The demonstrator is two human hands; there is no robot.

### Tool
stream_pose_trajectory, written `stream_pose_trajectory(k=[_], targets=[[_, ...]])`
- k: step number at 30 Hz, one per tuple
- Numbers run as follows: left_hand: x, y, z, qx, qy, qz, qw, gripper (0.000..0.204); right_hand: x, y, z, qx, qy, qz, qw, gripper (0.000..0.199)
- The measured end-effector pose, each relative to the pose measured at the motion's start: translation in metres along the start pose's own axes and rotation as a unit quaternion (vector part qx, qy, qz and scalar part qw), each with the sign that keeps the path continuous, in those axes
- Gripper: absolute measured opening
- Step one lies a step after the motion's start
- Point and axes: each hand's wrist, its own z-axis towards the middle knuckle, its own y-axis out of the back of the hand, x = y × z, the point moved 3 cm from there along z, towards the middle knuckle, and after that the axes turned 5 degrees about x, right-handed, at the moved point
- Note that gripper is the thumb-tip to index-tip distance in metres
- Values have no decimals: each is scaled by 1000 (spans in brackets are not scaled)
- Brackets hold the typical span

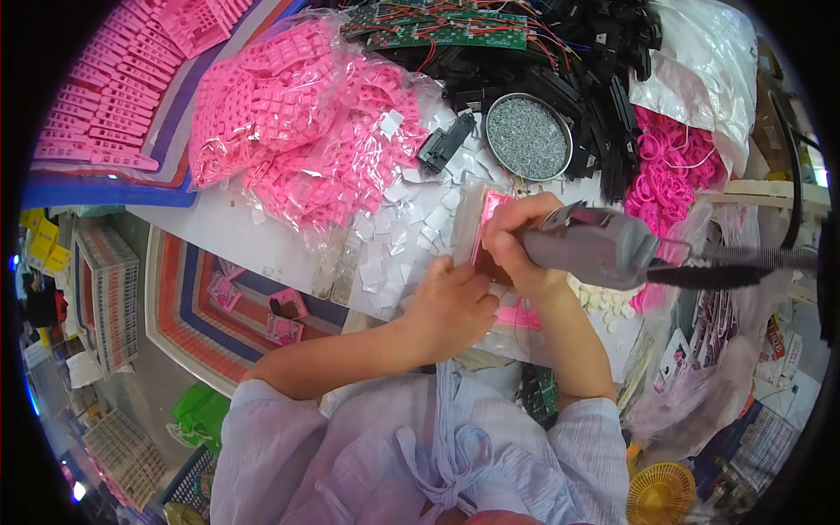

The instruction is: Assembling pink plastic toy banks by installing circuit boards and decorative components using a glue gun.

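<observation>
My right hand [523, 236] is wrapped round a grey electric screwdriver [595, 247], which lies nearly level and trails a coiled cord to the right. Its tip is hidden behind my fingers. Below them is a pink plastic casing [494, 208], standing against a clear block or holder [468, 214]. My left hand [448, 306] is closed at the casing's near left edge, its fingertips pressed on it. Just beyond both hands stands a round metal dish [570, 157] of small silvery screws [528, 137]. A black plastic part [446, 143] lies left of the dish.
Bagged pink plastic parts [271, 105] are heaped at far left. White paper squares [394, 249] cover the table's middle. Black parts [604, 96] and green circuit boards [455, 26] pile up behind. Pink rings [669, 157] sit at right; a striped bin [188, 297] stands left below.
</observation>
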Motion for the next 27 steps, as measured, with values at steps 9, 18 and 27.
stream_pose_trajectory(k=[9,18,27], targets=[[19,14,15,46,25,-137,989,10,21,33,-37,-98,-236,-54,965,48],[25,26,32,130,174,-347,912,9,18,23,-67,38,-190,-186,963,20],[18,13,28,48,176,-415,892,37,18,18,-70,18,-157,-297,942,15]])
